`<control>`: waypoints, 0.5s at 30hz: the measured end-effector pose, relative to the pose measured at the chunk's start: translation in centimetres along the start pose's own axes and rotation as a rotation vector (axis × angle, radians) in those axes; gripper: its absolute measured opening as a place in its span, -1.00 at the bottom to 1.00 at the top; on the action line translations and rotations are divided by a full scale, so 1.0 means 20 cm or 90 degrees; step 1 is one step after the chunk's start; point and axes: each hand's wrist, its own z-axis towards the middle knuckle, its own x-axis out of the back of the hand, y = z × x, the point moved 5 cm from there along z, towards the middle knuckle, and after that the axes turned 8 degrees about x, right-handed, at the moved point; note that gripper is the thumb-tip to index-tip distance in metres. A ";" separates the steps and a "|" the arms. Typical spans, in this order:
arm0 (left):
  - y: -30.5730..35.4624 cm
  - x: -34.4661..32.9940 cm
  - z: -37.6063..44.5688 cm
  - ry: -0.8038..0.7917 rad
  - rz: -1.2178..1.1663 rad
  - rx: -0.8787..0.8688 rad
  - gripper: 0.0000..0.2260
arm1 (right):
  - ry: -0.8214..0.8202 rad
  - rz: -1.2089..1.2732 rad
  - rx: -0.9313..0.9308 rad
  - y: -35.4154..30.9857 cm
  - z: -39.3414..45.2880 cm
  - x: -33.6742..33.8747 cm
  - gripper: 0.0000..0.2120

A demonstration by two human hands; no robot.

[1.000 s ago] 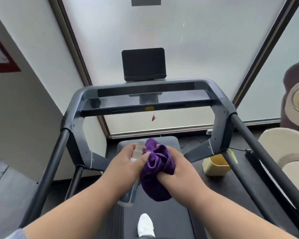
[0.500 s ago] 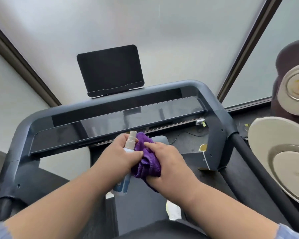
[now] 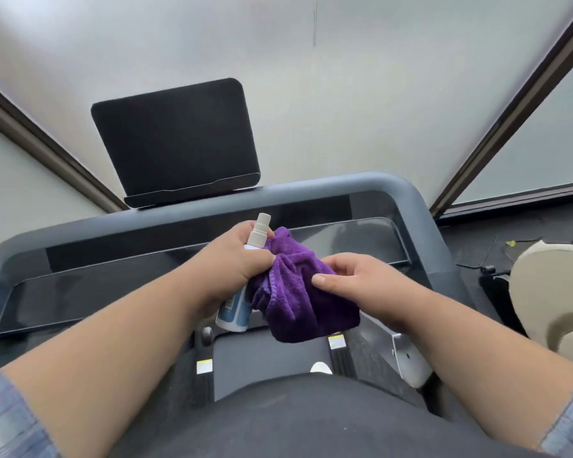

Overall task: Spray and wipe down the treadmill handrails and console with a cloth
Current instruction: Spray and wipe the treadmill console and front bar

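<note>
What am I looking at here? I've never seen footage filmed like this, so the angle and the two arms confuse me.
The camera sits on a person's head, looking down at their own arms. They stand on a treadmill; the dark bar across the middle is its console, with a black screen mounted above it. The left hand grips a small spray bottle, nozzle up. The right hand holds a bunched purple cloth, which also touches the left hand. Nothing is being wiped yet.
</note>
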 end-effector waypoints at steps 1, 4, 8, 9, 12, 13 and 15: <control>0.01 -0.01 0.06 0.015 -0.008 0.007 -0.80 | 0.033 0.011 0.004 0.00 0.05 0.05 -0.87; 0.03 -0.05 0.23 0.077 0.013 0.042 -0.77 | 0.136 0.042 0.010 0.02 0.21 0.17 -0.90; 0.04 -0.10 0.38 0.194 0.101 0.061 -0.74 | 0.178 -0.042 -0.003 0.08 0.38 0.29 -0.86; 0.06 -0.11 0.39 0.229 0.127 0.052 -0.75 | 0.189 -0.066 -0.007 0.10 0.41 0.32 -0.85; 0.10 -0.14 0.37 0.291 0.187 -0.005 -0.77 | 0.248 -0.095 -0.025 0.16 0.44 0.41 -0.81; 0.10 -0.16 0.35 0.297 0.209 -0.034 -0.78 | 0.276 -0.075 -0.026 0.19 0.43 0.43 -0.83; 0.11 -0.20 0.31 0.282 0.249 -0.107 -0.83 | 0.327 -0.063 -0.016 0.22 0.39 0.47 -0.84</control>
